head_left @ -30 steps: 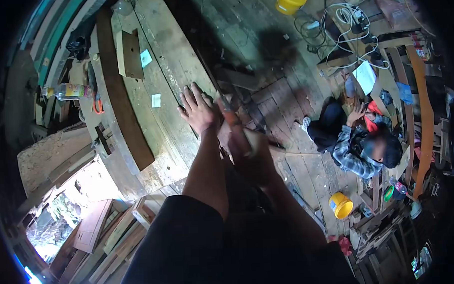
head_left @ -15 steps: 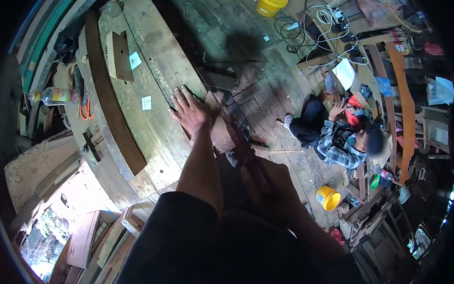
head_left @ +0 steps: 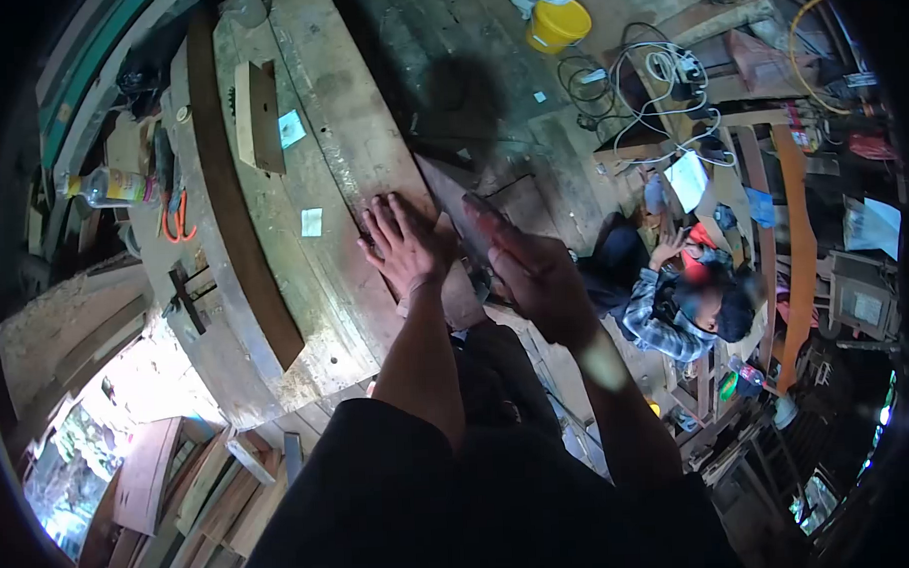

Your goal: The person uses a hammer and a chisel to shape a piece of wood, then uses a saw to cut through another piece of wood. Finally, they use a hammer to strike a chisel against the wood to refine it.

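My left hand (head_left: 405, 244) lies flat with fingers spread near the right edge of the wooden workbench (head_left: 319, 118). It presses on a piece of wood (head_left: 463, 296) that juts past that edge. My right hand (head_left: 545, 286) is wrapped round the reddish handle of a hand saw (head_left: 495, 228), just right of the left hand. The saw's grey blade points up and left along the bench edge. Where the blade meets the wood is hard to make out.
A curved dark board (head_left: 233, 192), a wooden block (head_left: 259, 121), orange-handled pliers (head_left: 179, 218) and a bottle (head_left: 116, 189) lie on the left. A person (head_left: 675, 301) sits on the floor at right. A yellow bucket (head_left: 558, 25) and tangled cables (head_left: 667, 71) are beyond.
My right hand has moved up and forward with the saw, which now reaches farther along the bench edge. My left hand stays on the wood. The whole view has shifted slightly.
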### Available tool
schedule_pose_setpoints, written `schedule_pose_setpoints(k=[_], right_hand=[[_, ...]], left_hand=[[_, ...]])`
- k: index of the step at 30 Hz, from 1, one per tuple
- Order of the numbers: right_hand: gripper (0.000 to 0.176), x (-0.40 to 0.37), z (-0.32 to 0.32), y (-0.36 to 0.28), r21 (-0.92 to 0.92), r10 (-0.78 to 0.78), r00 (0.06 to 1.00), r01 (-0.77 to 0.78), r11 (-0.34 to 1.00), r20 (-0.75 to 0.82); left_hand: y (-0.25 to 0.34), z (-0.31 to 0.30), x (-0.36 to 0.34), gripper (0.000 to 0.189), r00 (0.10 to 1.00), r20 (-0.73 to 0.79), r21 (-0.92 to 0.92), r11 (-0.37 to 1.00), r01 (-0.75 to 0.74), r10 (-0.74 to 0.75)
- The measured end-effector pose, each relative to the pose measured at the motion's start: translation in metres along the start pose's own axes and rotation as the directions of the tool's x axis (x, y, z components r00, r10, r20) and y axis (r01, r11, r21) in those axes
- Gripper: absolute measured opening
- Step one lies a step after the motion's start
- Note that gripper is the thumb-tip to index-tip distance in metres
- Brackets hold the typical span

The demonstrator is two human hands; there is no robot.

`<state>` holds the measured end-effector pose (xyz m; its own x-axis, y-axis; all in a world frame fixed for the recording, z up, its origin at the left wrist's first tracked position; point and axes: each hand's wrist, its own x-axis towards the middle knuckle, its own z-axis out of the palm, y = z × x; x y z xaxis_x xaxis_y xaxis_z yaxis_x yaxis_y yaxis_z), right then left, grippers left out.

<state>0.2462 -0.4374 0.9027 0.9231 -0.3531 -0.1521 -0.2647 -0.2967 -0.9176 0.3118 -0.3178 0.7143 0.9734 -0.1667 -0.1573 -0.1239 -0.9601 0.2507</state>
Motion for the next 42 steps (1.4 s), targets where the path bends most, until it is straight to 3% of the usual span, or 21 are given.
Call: schedule_pose_setpoints(k=[4, 6, 7, 9, 13, 15, 19, 23, 25, 27, 30, 35, 40, 42], right_hand=[[0.028, -0.038, -0.036, -0.089, -0.082, 0.157, 0.983, -0.149, 0.985, 0.097], [0.018, -0.045, -0.048, -0.119, 0.014, 0.549, 0.815, -0.561, 0.828, 0.185], [0.018, -0.051, -0.047, -0.114, 0.003, 0.553, 0.811, -0.564, 0.826, 0.190], [0.011, -0.054, -0.040, -0.097, -0.015, 0.350, 0.935, -0.350, 0.937, 0.060], [0.009, -0.050, -0.039, -0.093, -0.104, 0.343, 0.938, -0.337, 0.936, 0.047], [0.013, -0.050, -0.039, -0.089, -0.051, 0.392, 0.918, -0.389, 0.920, 0.064], [0.018, -0.053, -0.039, -0.093, -0.067, 0.443, 0.894, -0.440, 0.896, 0.058], [0.021, -0.053, -0.029, -0.101, -0.052, 0.331, 0.943, -0.329, 0.943, 0.032], [0.023, -0.056, -0.027, -0.098, -0.091, 0.406, 0.913, -0.402, 0.911, 0.042], [0.023, -0.058, -0.025, -0.098, -0.062, 0.361, 0.932, -0.359, 0.931, 0.027], [0.022, -0.061, -0.025, -0.103, -0.086, 0.416, 0.909, -0.414, 0.906, 0.000], [0.017, -0.063, -0.018, -0.102, 0.031, 0.446, 0.895, -0.445, 0.895, -0.007], [0.014, -0.066, -0.011, -0.100, -0.092, 0.386, 0.923, -0.384, 0.919, -0.002], [0.013, -0.068, -0.009, -0.101, -0.126, 0.387, 0.922, -0.383, 0.915, 0.012]], left_hand=[[-0.001, -0.004, -0.001, 0.093, 0.999, 0.042, -0.047, 0.999, -0.005, 0.007], [0.002, -0.006, 0.001, 0.094, 0.998, 0.059, -0.041, 0.999, 0.028, -0.026], [0.004, -0.007, 0.002, 0.094, 0.997, 0.065, -0.045, 0.998, 0.039, -0.036], [0.001, -0.005, 0.001, 0.093, 0.998, 0.063, -0.066, 0.997, 0.035, -0.031], [-0.001, -0.001, 0.001, 0.088, 0.998, 0.049, -0.017, 0.999, 0.034, -0.033], [-0.001, -0.004, 0.002, 0.084, 0.997, 0.064, 0.008, 0.999, 0.031, -0.031], [0.004, -0.018, 0.001, 0.085, 0.992, 0.115, -0.053, 0.997, 0.054, -0.048], [0.005, -0.016, 0.003, 0.087, 0.994, 0.098, -0.074, 0.996, 0.057, -0.049], [0.005, -0.015, 0.004, 0.091, 0.991, 0.120, -0.059, 0.996, 0.066, -0.058], [0.002, -0.009, 0.003, 0.091, 0.995, 0.094, -0.005, 0.999, 0.042, -0.042], [0.002, -0.007, 0.002, 0.091, 0.995, 0.088, 0.070, 0.997, 0.031, -0.038], [0.001, -0.004, 0.003, 0.087, 0.996, 0.081, -0.015, 0.999, 0.040, -0.038], [-0.001, 0.005, 0.002, 0.083, 0.998, 0.055, -0.020, 1.000, 0.024, -0.023], [-0.002, 0.010, 0.002, 0.082, 0.997, -0.073, 0.280, 0.960, 0.001, 0.020]])
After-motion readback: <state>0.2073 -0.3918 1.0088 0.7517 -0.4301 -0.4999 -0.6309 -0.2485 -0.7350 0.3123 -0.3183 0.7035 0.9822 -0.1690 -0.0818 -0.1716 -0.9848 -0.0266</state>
